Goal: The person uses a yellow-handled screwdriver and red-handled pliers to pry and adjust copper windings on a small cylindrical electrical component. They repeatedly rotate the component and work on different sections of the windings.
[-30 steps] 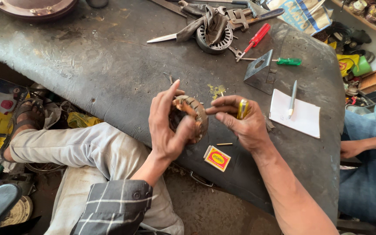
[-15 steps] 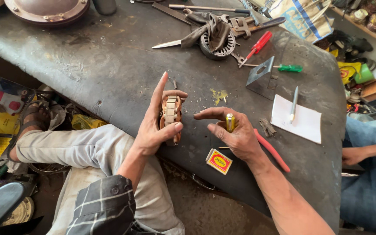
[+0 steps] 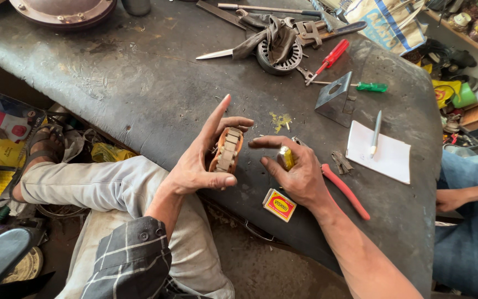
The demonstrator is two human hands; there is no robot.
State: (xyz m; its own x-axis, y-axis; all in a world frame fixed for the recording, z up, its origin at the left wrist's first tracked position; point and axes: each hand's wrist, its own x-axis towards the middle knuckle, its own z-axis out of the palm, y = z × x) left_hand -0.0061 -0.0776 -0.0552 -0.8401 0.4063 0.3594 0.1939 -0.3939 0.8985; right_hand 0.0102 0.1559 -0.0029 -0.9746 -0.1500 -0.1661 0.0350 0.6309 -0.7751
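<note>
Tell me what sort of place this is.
Probably a small electric-motor repair workshop. The left hand holds a copper-wound motor core, a stator ring lies among screwdrivers on the worn dark workbench, and red-handled pliers lie beside the right hand.

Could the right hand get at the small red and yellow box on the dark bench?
Probably yes: the small red and yellow box lies uncovered just below the right hand, though that hand holds a small yellow cylinder.
</note>
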